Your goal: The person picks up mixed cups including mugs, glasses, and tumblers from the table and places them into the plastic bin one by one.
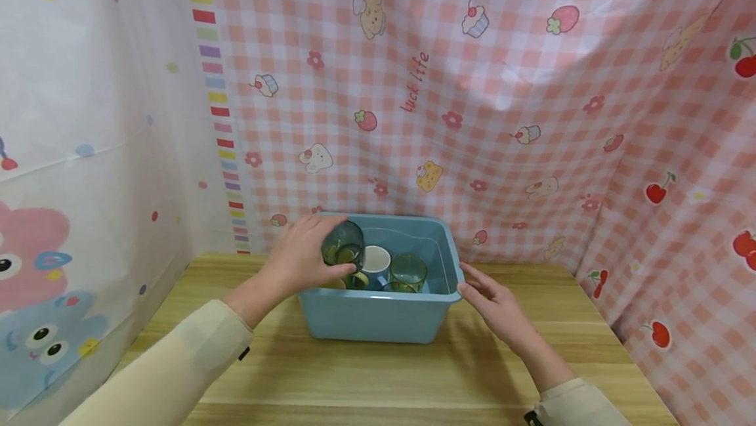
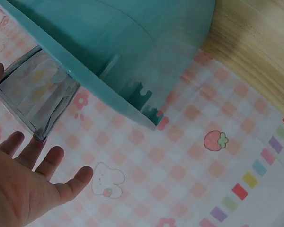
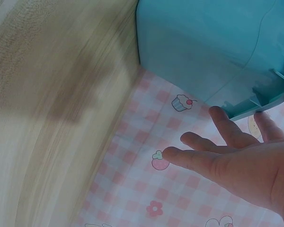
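My left hand [image 1: 304, 252] grips a dark, see-through glass [image 1: 344, 242] by its sides, over the left part of a light-blue plastic bin [image 1: 378, 316]. In the left wrist view the glass [image 2: 35, 90] is beside the bin's rim, with my fingers spread near its lower end. My right hand [image 1: 496, 304] touches the bin's right rim with thumb and fingertips, its fingers mostly straight. In the bin are a white-and-blue mug [image 1: 377, 259], a green-tinted glass [image 1: 409, 272] and a yellowish cup [image 1: 335, 283], partly hidden by my left hand.
The bin stands on a wood-grain table [image 1: 354, 380] near its back edge. Behind hangs a pink checked cloth [image 1: 413, 150] with cartoon prints. A white printed cloth [image 1: 88, 117] closes off the left side, and cherry-print cloth [image 1: 697, 229] the right.
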The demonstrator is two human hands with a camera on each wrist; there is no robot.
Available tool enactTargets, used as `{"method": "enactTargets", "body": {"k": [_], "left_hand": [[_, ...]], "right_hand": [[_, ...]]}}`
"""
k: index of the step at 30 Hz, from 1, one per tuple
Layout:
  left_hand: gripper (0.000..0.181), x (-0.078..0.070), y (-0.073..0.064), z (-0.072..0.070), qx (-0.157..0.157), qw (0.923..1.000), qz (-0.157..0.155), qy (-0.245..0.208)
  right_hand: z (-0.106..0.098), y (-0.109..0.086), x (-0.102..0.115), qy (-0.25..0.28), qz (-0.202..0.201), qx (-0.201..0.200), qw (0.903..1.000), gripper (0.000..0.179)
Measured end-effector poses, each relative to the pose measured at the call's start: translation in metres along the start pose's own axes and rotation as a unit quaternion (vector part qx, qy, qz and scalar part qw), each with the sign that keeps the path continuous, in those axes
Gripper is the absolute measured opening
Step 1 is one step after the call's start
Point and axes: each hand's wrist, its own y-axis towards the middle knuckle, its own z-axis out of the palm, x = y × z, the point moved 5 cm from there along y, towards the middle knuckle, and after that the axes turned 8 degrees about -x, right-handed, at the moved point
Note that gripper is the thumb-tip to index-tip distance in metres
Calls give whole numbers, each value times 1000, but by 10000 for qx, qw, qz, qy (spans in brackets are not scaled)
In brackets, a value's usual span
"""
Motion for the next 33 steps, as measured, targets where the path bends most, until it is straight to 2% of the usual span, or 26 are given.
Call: {"method": "enactTargets", "body": {"k": [10,22,33], "left_hand": [[90,1,2,10,150,9999,-56,12],[91,-2,5,27,686,9961,-417,-372],[89,-3,5,38,1077,9909,-533,-605]], "right_hand": [[0,1,1,15,-9,-19,10000,63],[0,-1,1,-37,40,-29,10000,64],[0,0,0,-35,23,-40,10000,63]]}}
